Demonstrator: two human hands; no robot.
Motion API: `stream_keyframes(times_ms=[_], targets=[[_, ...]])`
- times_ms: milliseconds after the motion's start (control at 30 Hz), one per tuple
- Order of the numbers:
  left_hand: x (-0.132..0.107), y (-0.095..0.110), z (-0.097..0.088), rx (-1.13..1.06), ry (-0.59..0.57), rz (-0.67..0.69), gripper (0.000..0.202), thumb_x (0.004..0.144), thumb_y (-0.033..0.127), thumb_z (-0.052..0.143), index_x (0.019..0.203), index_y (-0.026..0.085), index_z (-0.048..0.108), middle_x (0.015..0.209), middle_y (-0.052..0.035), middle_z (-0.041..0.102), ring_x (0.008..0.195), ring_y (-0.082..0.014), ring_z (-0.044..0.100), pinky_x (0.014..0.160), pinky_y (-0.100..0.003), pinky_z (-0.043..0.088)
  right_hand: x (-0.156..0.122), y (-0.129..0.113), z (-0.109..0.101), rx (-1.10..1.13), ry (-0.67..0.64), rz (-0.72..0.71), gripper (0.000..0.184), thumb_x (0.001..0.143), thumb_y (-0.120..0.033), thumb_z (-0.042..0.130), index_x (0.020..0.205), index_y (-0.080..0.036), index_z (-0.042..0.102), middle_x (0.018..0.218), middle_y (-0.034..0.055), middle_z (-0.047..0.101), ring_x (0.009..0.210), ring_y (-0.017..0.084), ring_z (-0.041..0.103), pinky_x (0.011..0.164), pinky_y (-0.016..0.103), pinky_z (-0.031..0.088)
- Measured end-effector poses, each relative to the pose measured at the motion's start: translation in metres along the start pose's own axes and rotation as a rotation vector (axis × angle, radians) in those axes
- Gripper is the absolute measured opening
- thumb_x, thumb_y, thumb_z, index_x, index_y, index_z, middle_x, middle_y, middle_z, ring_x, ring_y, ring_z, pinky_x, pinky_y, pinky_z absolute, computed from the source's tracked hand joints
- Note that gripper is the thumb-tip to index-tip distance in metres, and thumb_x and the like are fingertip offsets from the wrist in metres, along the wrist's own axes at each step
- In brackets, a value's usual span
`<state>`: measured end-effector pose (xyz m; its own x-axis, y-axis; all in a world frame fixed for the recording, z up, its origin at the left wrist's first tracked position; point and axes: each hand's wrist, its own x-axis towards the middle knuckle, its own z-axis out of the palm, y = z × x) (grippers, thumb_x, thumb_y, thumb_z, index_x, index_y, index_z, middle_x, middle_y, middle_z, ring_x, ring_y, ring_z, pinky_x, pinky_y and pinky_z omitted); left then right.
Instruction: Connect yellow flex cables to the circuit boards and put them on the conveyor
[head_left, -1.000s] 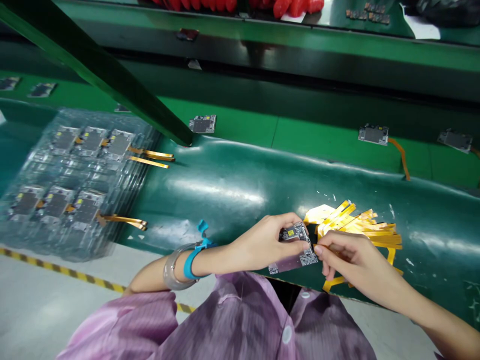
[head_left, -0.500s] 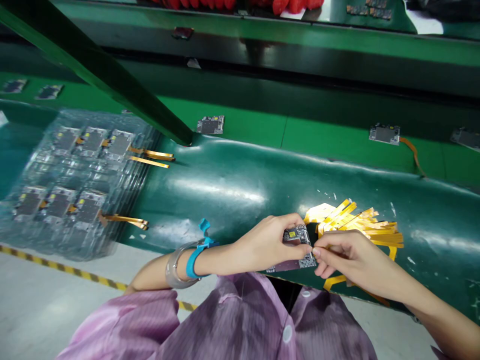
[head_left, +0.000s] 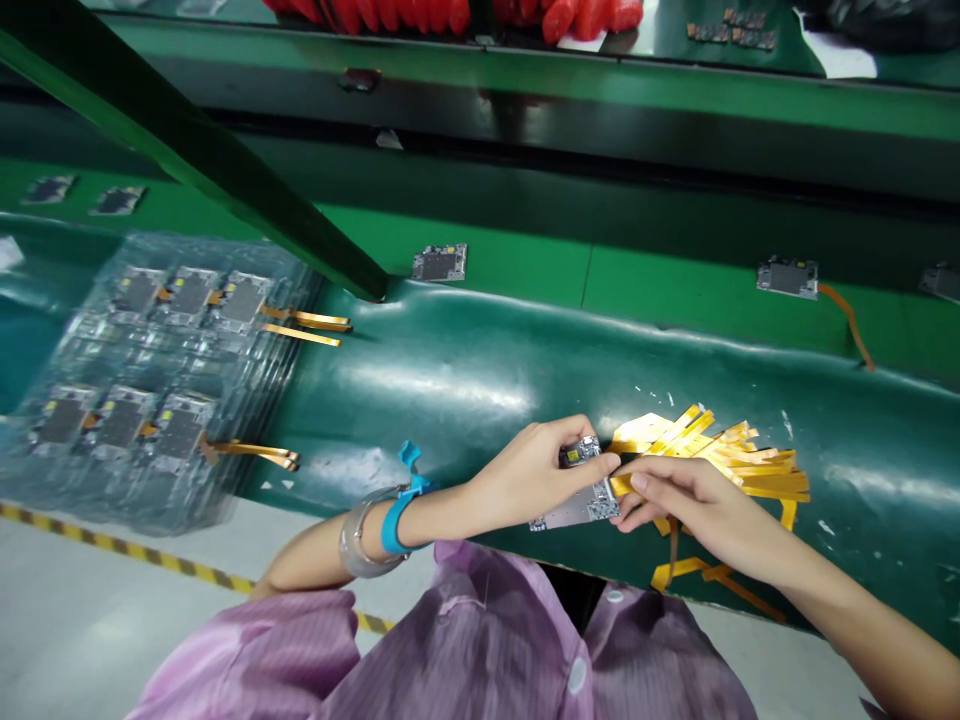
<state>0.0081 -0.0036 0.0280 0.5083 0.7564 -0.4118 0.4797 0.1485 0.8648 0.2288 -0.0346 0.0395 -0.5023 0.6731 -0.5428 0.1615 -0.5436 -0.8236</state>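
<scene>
My left hand (head_left: 529, 475) is closed round a small circuit board (head_left: 581, 500), held just above the near edge of the dark green mat (head_left: 465, 385). My right hand (head_left: 690, 505) pinches the end of a yellow flex strip (head_left: 622, 484) right against the board's right side. Behind my right hand lies a loose pile of yellow flex strips (head_left: 735, 460) on the mat. A blue wrist strap (head_left: 397, 500) and a clear bangle sit on my left wrist.
Stacked clear plastic trays (head_left: 157, 380) at the left hold several boards with flex strips. More boards (head_left: 439, 263) lie on the light green conveyor belt (head_left: 660, 290) beyond the mat. A green slanted beam (head_left: 187, 140) crosses the upper left. Red items sit on the far shelf.
My hands have shifted slightly up and left. The board has tilted flatter, and my right fingers now hold a strip end at the board's edge. Boards on the belt have drifted right.
</scene>
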Motion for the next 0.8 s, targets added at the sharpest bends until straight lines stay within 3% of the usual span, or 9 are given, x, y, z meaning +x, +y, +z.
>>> stream_keyframes(times_ms=[167, 300, 400, 467, 500, 567, 633, 733, 800], targets=[[-0.002, 0.006, -0.008, 0.037, 0.035, -0.003, 0.039, 0.101, 0.049, 0.04, 0.082, 0.018, 0.057, 0.07, 0.0023, 0.056, 0.062, -0.0118, 0.048, 0.059, -0.025, 0.036, 0.019, -0.002, 0.003, -0.068, 0.003, -0.006, 0.04, 0.09, -0.056, 0.065, 0.085, -0.017, 0.07, 0.082, 0.0066, 0.073, 0.077, 0.019, 0.071, 0.071, 0.031, 0.06], [0.008, 0.005, -0.024, 0.089, 0.058, 0.073, 0.035, 0.102, 0.046, 0.039, 0.095, 0.02, 0.06, 0.084, -0.0007, 0.066, 0.076, -0.0157, 0.06, 0.073, -0.028, 0.045, 0.045, -0.005, 0.001, -0.092, 0.045, -0.049, 0.03, 0.079, -0.043, 0.08, 0.084, -0.015, 0.072, 0.075, 0.0037, 0.072, 0.07, 0.017, 0.069, 0.065, 0.027, 0.056], [0.037, -0.009, -0.068, 0.243, 0.28, 0.178, 0.035, 0.104, 0.044, 0.036, 0.112, 0.019, 0.059, 0.111, -0.0076, 0.068, 0.102, -0.0198, 0.063, 0.091, -0.032, 0.048, 0.072, -0.021, -0.016, -0.077, 0.132, -0.105, 0.033, 0.075, -0.044, 0.081, 0.083, -0.012, 0.074, 0.074, 0.0063, 0.073, 0.067, 0.017, 0.069, 0.062, 0.027, 0.057], [0.063, -0.025, -0.112, 0.5, 0.544, 0.159, 0.034, 0.103, 0.034, 0.038, 0.128, 0.016, 0.053, 0.134, -0.013, 0.059, 0.126, -0.0215, 0.053, 0.107, -0.034, 0.04, 0.096, -0.04, -0.036, -0.079, 0.218, -0.159, 0.036, 0.072, -0.043, 0.083, 0.085, -0.011, 0.074, 0.075, 0.0087, 0.074, 0.067, 0.018, 0.07, 0.063, 0.028, 0.059], [0.076, -0.034, -0.136, 0.552, 0.589, 0.121, 0.038, 0.1, 0.028, 0.044, 0.135, 0.013, 0.048, 0.144, -0.0173, 0.05, 0.137, -0.0248, 0.043, 0.114, -0.038, 0.031, 0.109, -0.052, -0.048, -0.084, 0.264, -0.186, 0.035, 0.072, -0.042, 0.084, 0.085, -0.011, 0.074, 0.076, 0.0091, 0.074, 0.068, 0.018, 0.07, 0.064, 0.028, 0.06], [0.099, -0.051, -0.178, 0.599, 0.615, 0.048, 0.054, 0.09, 0.019, 0.056, 0.14, 0.006, 0.041, 0.153, -0.0248, 0.036, 0.147, -0.0329, 0.026, 0.119, -0.047, 0.021, 0.138, -0.077, -0.073, -0.102, 0.369, -0.233, 0.03, 0.075, -0.038, 0.084, 0.086, -0.012, 0.072, 0.077, 0.0091, 0.074, 0.068, 0.017, 0.07, 0.069, 0.03, 0.061], [0.116, -0.064, -0.207, 0.627, 0.576, -0.026, 0.063, 0.082, 0.018, 0.066, 0.139, 0.006, 0.043, 0.149, -0.027, 0.041, 0.143, -0.0393, 0.03, 0.116, -0.057, 0.019, 0.165, -0.099, -0.098, -0.143, 0.498, -0.257, 0.023, 0.08, -0.032, 0.081, 0.084, -0.012, 0.07, 0.081, 0.0109, 0.074, 0.071, 0.018, 0.071, 0.072, 0.032, 0.061], [0.132, -0.074, -0.228, 0.674, 0.528, -0.088, 0.062, 0.071, 0.021, 0.079, 0.127, 0.011, 0.054, 0.136, -0.022, 0.055, 0.132, -0.0405, 0.042, 0.112, -0.062, 0.018, 0.189, -0.114, -0.132, -0.269, 0.739, -0.266, 0.017, 0.083, -0.024, 0.078, 0.086, -0.01, 0.068, 0.097, 0.0185, 0.073, 0.092, 0.026, 0.071, 0.085, 0.04, 0.057], [0.137, -0.072, -0.231, 0.708, 0.528, -0.088, 0.057, 0.063, 0.022, 0.085, 0.114, 0.012, 0.061, 0.126, -0.0187, 0.06, 0.127, -0.0398, 0.044, 0.111, -0.058, 0.021, 0.187, -0.11, -0.148, -0.371, 0.885, -0.285, 0.016, 0.083, -0.02, 0.075, 0.093, -0.009, 0.067, 0.109, 0.0213, 0.069, 0.107, 0.03, 0.065, 0.095, 0.044, 0.051]])
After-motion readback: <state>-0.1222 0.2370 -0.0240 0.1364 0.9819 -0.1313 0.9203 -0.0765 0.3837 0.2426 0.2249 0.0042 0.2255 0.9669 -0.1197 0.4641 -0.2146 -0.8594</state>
